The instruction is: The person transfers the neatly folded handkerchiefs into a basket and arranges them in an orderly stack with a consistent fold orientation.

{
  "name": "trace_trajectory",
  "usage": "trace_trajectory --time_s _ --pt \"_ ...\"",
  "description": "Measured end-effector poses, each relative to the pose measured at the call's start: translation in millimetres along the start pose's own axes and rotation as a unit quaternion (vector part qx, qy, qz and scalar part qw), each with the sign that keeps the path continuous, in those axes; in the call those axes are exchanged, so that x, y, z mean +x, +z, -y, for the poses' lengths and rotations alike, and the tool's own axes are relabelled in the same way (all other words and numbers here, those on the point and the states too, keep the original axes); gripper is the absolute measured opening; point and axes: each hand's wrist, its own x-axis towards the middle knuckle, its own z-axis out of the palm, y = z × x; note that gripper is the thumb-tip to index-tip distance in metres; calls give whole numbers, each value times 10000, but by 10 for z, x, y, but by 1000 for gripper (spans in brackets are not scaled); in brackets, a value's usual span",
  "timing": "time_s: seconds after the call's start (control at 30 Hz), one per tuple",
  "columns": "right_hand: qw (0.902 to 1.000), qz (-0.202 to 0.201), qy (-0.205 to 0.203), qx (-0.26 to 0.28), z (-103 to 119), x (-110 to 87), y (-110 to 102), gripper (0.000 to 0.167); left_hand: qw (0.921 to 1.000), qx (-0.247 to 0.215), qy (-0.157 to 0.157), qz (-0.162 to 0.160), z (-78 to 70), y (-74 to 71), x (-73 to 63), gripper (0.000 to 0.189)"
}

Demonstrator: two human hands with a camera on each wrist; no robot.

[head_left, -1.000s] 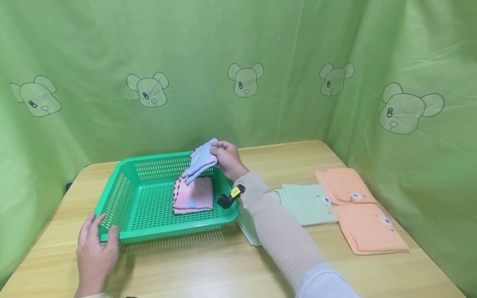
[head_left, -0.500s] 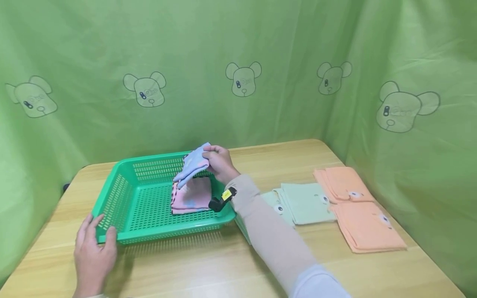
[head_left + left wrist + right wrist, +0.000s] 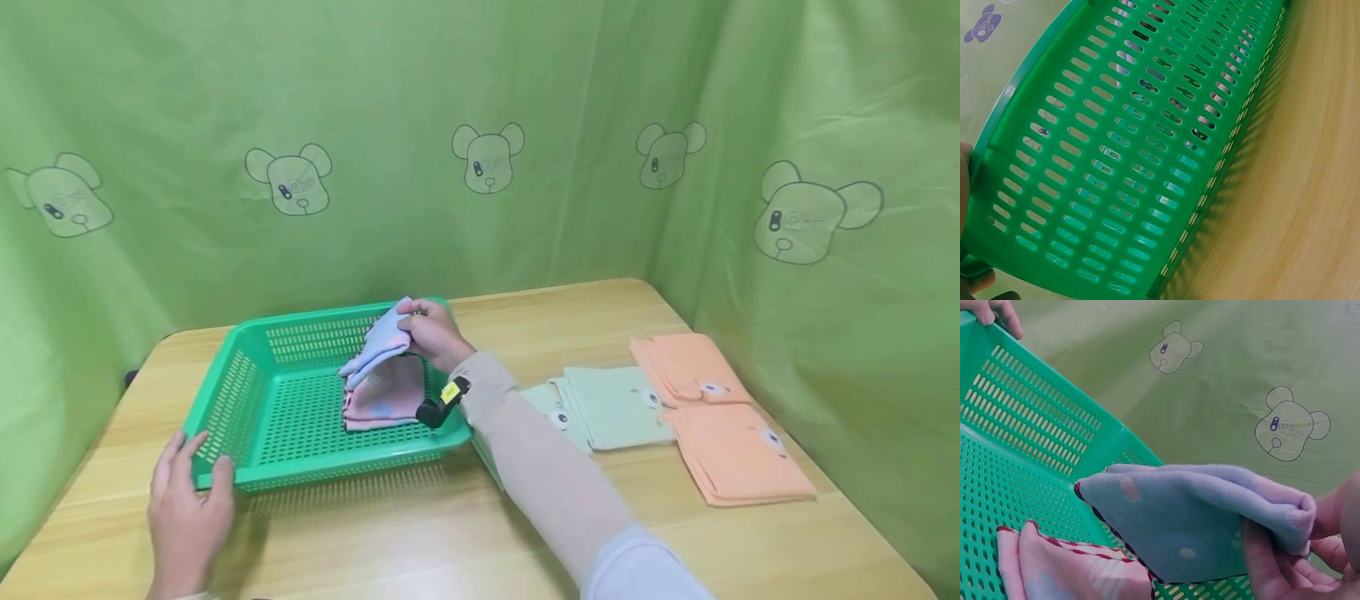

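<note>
A folded light-blue towel (image 3: 380, 342) with dark red stitched edging hangs tilted over the basket, pinched at its upper right by my right hand (image 3: 435, 333). In the right wrist view the thumb and fingers close around the folded end of the blue towel (image 3: 1191, 512). Beneath it, a folded pink towel (image 3: 386, 400) lies in the green plastic basket (image 3: 337, 462), toward the right side. My left hand (image 3: 191, 517) grips the basket's near left corner, its fingers over the rim. Only fingertips (image 3: 982, 281) of it show in the left wrist view, below the rim.
Folded pale-green towels (image 3: 615, 408) lie right of the basket, partly behind the right forearm. Two folded orange towels (image 3: 742, 454) sit farther right, near the edge of the wooden table (image 3: 390, 542). A green curtain (image 3: 390, 83) printed with bear heads surrounds the table.
My right hand has moved left and down with the blue towel, bringing it closer over the pink one. The left hand keeps its place on the basket corner.
</note>
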Motion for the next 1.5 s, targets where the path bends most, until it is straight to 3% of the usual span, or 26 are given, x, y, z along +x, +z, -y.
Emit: trace_trajectory --time_s 0.2,0.47,0.67,0.87,1.17,1.5 --pt "9986 398 21 -350 -13 11 14 30 10000 6 -26 -16 -1 -8 0 48" --pt "9925 1055 482 -380 -22 7 37 31 10000 -10 9 -31 -15 2 -7 48" --pt "9883 1070 854 -673 -21 -13 39 33 10000 6 -43 32 -5 5 -6 48" --pt "9860 1218 921 -676 -32 -15 42 36 9999 42 -92 62 -4 2 2 49" --pt "9705 1201 1383 -1568 -66 -15 2 34 10000 -9 -17 -29 0 15 -4 48" --pt "9591 1163 1717 -1925 -54 -38 4 67 9999 -64 3 -77 -14 7 -7 48"
